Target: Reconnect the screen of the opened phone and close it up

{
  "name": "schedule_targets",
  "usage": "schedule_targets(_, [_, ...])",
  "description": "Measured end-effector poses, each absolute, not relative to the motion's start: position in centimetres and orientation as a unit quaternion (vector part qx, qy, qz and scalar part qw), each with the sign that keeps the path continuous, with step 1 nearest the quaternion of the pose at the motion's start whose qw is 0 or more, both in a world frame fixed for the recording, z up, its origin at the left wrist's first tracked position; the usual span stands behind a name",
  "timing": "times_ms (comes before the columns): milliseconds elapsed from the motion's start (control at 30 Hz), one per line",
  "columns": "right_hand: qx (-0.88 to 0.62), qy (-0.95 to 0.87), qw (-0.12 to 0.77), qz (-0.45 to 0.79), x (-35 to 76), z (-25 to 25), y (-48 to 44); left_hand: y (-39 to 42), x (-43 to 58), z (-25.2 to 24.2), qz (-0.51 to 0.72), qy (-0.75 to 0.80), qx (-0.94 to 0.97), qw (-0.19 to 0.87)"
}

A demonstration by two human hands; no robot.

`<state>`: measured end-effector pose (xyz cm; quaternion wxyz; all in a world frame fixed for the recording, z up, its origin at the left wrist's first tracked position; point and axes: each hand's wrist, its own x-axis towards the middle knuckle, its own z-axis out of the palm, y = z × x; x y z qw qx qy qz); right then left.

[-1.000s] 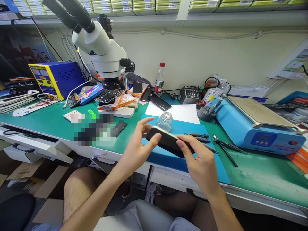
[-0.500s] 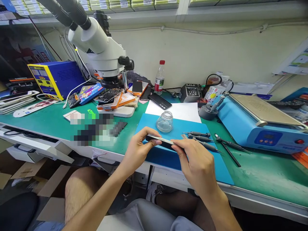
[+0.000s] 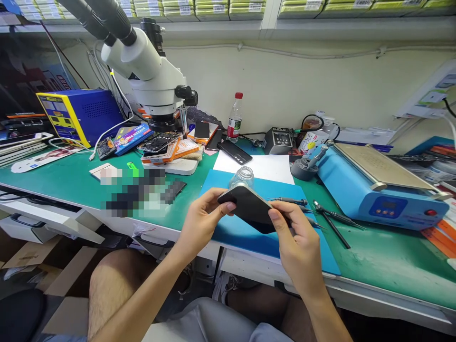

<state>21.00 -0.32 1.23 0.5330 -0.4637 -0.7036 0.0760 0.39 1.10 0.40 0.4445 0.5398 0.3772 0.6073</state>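
A dark phone (image 3: 249, 208) with a pale metal edge is held tilted above the blue mat (image 3: 237, 235), its black face turned up toward me. My left hand (image 3: 204, 218) pinches its left end, thumb on the face. At the right end, my right hand (image 3: 295, 232) grips it between thumb and fingers. Just behind the phone stands an open glass jar (image 3: 243, 175), partly hidden by it. Several screwdrivers (image 3: 290, 200) lie on the mat beside my right hand.
A microscope (image 3: 156, 80) stands at the back left near a blue and yellow box (image 3: 85, 114). Behind the jar are a black phone case (image 3: 235, 151) and a red-capped bottle (image 3: 235, 118). A blue heating machine (image 3: 384, 190) sits on the right.
The phone has turned from nearly edge-on to showing its black face. My right hand has rotated with it, its thumb now on the face. The view has shifted slightly.
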Motion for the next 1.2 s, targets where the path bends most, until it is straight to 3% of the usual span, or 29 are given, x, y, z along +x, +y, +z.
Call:
schedule_targets(433, [-0.397,-0.746,0.516,0.143,22.0,0.8,-0.3,-1.3,-0.1,2.6,0.651,0.331,0.559,0.393])
schedule_targets(667, [-0.352,-0.722,0.570,0.173,21.0,2.7,-2.0,-2.3,0.7,4.1,0.619,0.341,0.669,0.230])
schedule_targets(767, [-0.355,-0.720,0.577,0.149,20.7,3.2,-2.0,-2.3,0.9,3.9,0.608,0.342,0.685,0.208])
schedule_targets(967, [-0.386,-0.709,0.574,0.139,21.8,2.7,-1.6,-2.4,1.6,4.2,0.596,0.336,0.692,0.231])
schedule_targets(1200, [-0.467,-0.547,0.670,0.182,21.3,2.2,-1.0,-0.6,1.1,2.3,0.516,0.409,0.633,0.407])
